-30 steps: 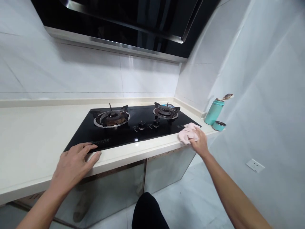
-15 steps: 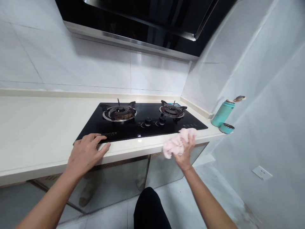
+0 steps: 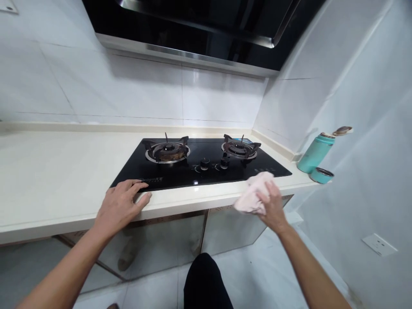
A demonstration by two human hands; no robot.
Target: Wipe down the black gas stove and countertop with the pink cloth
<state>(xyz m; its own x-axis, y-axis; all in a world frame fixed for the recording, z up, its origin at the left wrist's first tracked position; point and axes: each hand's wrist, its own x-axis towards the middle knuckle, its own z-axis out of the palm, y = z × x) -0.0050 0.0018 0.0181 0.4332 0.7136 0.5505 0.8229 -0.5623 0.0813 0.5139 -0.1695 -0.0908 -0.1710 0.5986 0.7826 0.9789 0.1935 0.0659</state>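
My right hand (image 3: 273, 206) is closed on a pale pink cloth (image 3: 252, 196) and holds it against the front edge of the cream counter (image 3: 48, 171), just before the right front corner of the black glass gas hob (image 3: 199, 165). My left hand (image 3: 120, 205) lies flat on the counter edge with fingers spread. Its fingertips touch the hob's left front corner. The hob has two burners (image 3: 167, 151) and two knobs (image 3: 205, 163) in the middle.
A teal flask (image 3: 314, 152) with its lid flipped up stands at the counter's right end, a teal cup (image 3: 321, 175) beside it. A dark range hood (image 3: 206, 30) hangs overhead. White tiled walls close the back and right. A wall socket (image 3: 379, 244) sits low right.
My right hand took the cloth off the hob's right corner, swung it left off the counter edge, then back right against the edge. My left hand stayed put; the view shifted.
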